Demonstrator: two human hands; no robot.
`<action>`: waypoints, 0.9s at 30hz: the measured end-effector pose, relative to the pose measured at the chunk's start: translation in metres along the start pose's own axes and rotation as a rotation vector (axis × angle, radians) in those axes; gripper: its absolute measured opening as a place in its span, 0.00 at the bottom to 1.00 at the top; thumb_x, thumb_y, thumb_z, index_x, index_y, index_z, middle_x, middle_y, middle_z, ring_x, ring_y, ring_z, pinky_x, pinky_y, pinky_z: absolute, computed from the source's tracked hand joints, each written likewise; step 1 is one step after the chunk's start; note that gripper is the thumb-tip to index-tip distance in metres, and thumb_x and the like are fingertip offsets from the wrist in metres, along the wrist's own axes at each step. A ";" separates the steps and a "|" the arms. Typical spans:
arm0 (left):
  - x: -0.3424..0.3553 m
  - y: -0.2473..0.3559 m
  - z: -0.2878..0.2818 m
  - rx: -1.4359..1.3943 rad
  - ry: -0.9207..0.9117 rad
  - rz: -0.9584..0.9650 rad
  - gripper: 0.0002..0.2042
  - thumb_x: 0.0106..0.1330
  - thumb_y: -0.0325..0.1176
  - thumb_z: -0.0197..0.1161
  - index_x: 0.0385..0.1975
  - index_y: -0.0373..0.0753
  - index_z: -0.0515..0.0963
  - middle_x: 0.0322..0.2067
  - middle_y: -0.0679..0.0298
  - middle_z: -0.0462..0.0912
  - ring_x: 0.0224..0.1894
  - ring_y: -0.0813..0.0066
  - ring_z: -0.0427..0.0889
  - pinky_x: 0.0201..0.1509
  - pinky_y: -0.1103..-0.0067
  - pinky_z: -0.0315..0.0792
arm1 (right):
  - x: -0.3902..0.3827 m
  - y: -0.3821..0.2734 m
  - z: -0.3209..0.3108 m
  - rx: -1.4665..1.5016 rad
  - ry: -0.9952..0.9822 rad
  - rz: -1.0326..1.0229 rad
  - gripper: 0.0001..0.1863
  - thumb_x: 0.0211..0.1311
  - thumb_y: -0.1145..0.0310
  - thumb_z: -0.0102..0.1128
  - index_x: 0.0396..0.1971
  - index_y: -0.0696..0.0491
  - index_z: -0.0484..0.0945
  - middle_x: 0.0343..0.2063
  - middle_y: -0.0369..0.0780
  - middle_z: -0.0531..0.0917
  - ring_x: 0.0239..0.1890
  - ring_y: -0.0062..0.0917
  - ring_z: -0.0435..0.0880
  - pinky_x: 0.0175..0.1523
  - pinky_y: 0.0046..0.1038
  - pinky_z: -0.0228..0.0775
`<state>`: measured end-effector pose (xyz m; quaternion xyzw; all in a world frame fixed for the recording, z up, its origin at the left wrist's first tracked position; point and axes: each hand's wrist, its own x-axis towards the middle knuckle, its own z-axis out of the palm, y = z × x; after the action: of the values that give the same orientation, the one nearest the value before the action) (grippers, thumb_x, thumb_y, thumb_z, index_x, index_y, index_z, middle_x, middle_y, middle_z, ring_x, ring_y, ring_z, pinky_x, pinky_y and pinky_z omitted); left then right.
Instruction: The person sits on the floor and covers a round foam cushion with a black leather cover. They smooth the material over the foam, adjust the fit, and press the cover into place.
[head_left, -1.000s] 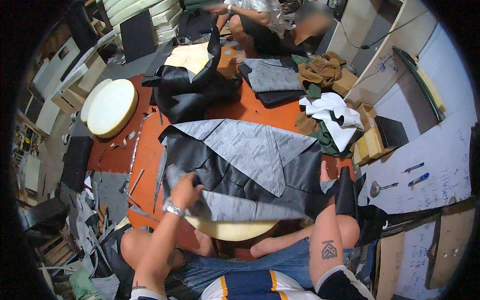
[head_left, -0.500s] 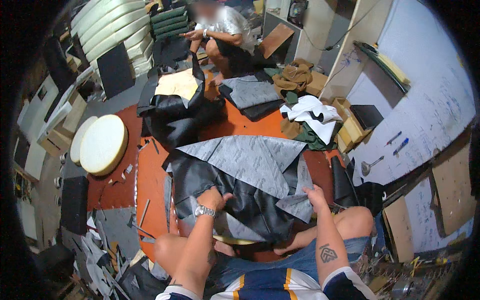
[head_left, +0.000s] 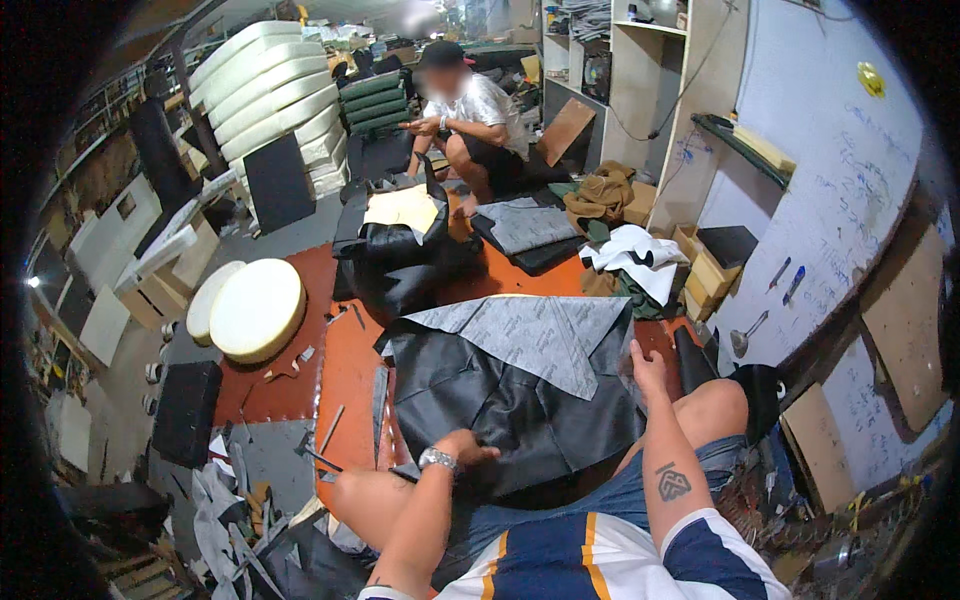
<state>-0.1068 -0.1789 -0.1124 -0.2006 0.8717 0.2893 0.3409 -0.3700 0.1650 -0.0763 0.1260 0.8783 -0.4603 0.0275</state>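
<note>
Cluttered workshop floor, orange mat, black sheet, left grip unclenched on it, right grip at edge, hold unclear.

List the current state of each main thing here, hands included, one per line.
Black sheet: spread out, wrinkled
Grey flap: lying over the sheet's far part
Left hand: on the sheet, grip unclear
Right hand: at the sheet's right edge, fingers apart
Round cushion: uncovered
Pale cushions: stacked
Green cushions: stacked
White cloth: crumpled
Brown cloth: bunched up
</note>
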 end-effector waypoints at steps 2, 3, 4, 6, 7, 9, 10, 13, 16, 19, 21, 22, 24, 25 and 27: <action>-0.004 -0.017 -0.024 -0.073 0.075 -0.039 0.46 0.64 0.71 0.67 0.66 0.31 0.78 0.65 0.44 0.81 0.63 0.49 0.84 0.68 0.61 0.76 | -0.004 -0.001 -0.001 0.090 -0.081 0.025 0.60 0.59 0.28 0.67 0.77 0.62 0.62 0.75 0.56 0.67 0.77 0.46 0.67 0.77 0.43 0.62; -0.006 -0.022 -0.034 0.011 0.266 -0.060 0.45 0.65 0.70 0.66 0.68 0.34 0.77 0.66 0.43 0.79 0.68 0.49 0.80 0.71 0.61 0.73 | -0.004 -0.001 -0.001 0.110 -0.098 0.026 0.63 0.58 0.27 0.68 0.79 0.61 0.59 0.77 0.56 0.64 0.78 0.46 0.65 0.77 0.44 0.61; -0.009 -0.028 -0.040 -0.106 0.395 -0.152 0.41 0.66 0.64 0.69 0.67 0.34 0.77 0.64 0.45 0.81 0.68 0.49 0.80 0.71 0.62 0.74 | -0.002 0.000 0.003 0.082 -0.114 0.029 0.66 0.54 0.29 0.72 0.80 0.60 0.54 0.78 0.56 0.62 0.79 0.46 0.63 0.78 0.44 0.59; -0.011 -0.033 -0.048 -0.193 0.573 -0.218 0.40 0.68 0.61 0.68 0.70 0.34 0.75 0.64 0.42 0.81 0.68 0.49 0.79 0.71 0.62 0.73 | 0.004 0.004 0.013 0.105 -0.200 0.049 0.75 0.47 0.31 0.80 0.83 0.59 0.45 0.79 0.57 0.58 0.81 0.47 0.60 0.80 0.44 0.56; -0.010 -0.036 -0.048 -0.249 0.656 -0.263 0.39 0.69 0.60 0.67 0.70 0.33 0.74 0.64 0.41 0.80 0.68 0.48 0.79 0.71 0.62 0.73 | 0.010 0.008 0.020 0.074 -0.227 0.052 0.77 0.44 0.31 0.81 0.83 0.59 0.44 0.80 0.58 0.57 0.81 0.48 0.58 0.81 0.44 0.55; -0.006 -0.039 -0.044 -0.199 0.654 -0.264 0.40 0.69 0.60 0.67 0.70 0.32 0.73 0.63 0.40 0.81 0.68 0.48 0.80 0.71 0.61 0.72 | 0.021 0.020 0.037 -0.140 -0.176 -0.039 0.82 0.38 0.31 0.84 0.83 0.59 0.41 0.81 0.58 0.53 0.82 0.50 0.55 0.82 0.44 0.52; -0.003 -0.041 -0.041 -0.173 0.660 -0.281 0.40 0.69 0.60 0.67 0.70 0.32 0.73 0.63 0.40 0.81 0.67 0.47 0.80 0.71 0.61 0.72 | 0.027 0.027 0.046 -0.121 -0.182 -0.054 0.84 0.36 0.32 0.85 0.83 0.60 0.39 0.81 0.58 0.51 0.82 0.51 0.54 0.83 0.43 0.51; 0.002 -0.045 -0.032 -0.184 0.605 -0.316 0.42 0.67 0.63 0.68 0.68 0.30 0.75 0.63 0.39 0.81 0.69 0.45 0.78 0.73 0.61 0.71 | 0.039 0.055 0.072 -0.139 -0.174 0.088 0.76 0.45 0.39 0.84 0.82 0.60 0.41 0.81 0.59 0.52 0.82 0.52 0.56 0.83 0.42 0.52; -0.001 -0.031 -0.022 0.000 0.682 -0.271 0.34 0.70 0.57 0.67 0.65 0.34 0.78 0.60 0.43 0.84 0.63 0.44 0.82 0.68 0.60 0.75 | 0.046 0.079 0.084 0.035 -0.108 0.326 0.57 0.61 0.50 0.74 0.80 0.62 0.49 0.73 0.61 0.67 0.74 0.54 0.70 0.77 0.45 0.63; 0.002 0.019 -0.013 0.130 0.818 -0.042 0.21 0.72 0.48 0.67 0.53 0.39 0.85 0.49 0.50 0.87 0.54 0.45 0.85 0.58 0.59 0.79 | 0.045 0.104 0.086 0.242 0.000 0.480 0.36 0.68 0.57 0.66 0.69 0.64 0.68 0.63 0.58 0.79 0.65 0.52 0.80 0.70 0.46 0.71; 0.018 0.068 -0.007 0.153 0.856 0.185 0.16 0.71 0.46 0.67 0.47 0.39 0.88 0.45 0.52 0.87 0.50 0.46 0.85 0.54 0.59 0.80 | 0.048 0.126 0.081 0.372 -0.092 0.600 0.32 0.67 0.55 0.70 0.61 0.63 0.77 0.61 0.54 0.82 0.62 0.49 0.82 0.68 0.46 0.73; 0.030 0.094 -0.004 0.230 0.804 0.209 0.15 0.72 0.45 0.67 0.45 0.40 0.88 0.42 0.54 0.86 0.47 0.48 0.85 0.52 0.59 0.80 | 0.049 0.137 0.080 0.440 -0.136 0.662 0.30 0.66 0.54 0.72 0.57 0.63 0.81 0.59 0.52 0.84 0.61 0.48 0.83 0.66 0.46 0.73; 0.055 0.144 0.001 0.294 0.753 0.371 0.13 0.71 0.44 0.67 0.41 0.42 0.89 0.38 0.56 0.86 0.45 0.50 0.85 0.49 0.60 0.80 | 0.054 0.153 0.082 0.503 -0.352 0.738 0.29 0.65 0.53 0.75 0.57 0.59 0.82 0.56 0.49 0.85 0.58 0.46 0.84 0.62 0.52 0.74; 0.066 0.165 0.004 0.333 0.646 0.342 0.13 0.72 0.45 0.66 0.43 0.43 0.88 0.36 0.57 0.87 0.46 0.52 0.86 0.50 0.62 0.80 | 0.057 0.159 0.084 0.519 -0.454 0.775 0.29 0.65 0.52 0.76 0.57 0.57 0.82 0.55 0.48 0.86 0.57 0.45 0.84 0.60 0.55 0.75; 0.087 0.197 0.004 0.325 0.355 0.227 0.28 0.65 0.52 0.74 0.62 0.45 0.81 0.52 0.52 0.86 0.54 0.47 0.85 0.55 0.59 0.81 | 0.060 0.164 0.088 0.723 -0.553 0.859 0.33 0.60 0.56 0.79 0.61 0.60 0.82 0.57 0.50 0.87 0.60 0.46 0.85 0.59 0.52 0.77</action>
<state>-0.2728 -0.0412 -0.1045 -0.0919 0.9697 0.1421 0.1759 -0.3932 0.1942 -0.2680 0.3454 0.4983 -0.6919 0.3920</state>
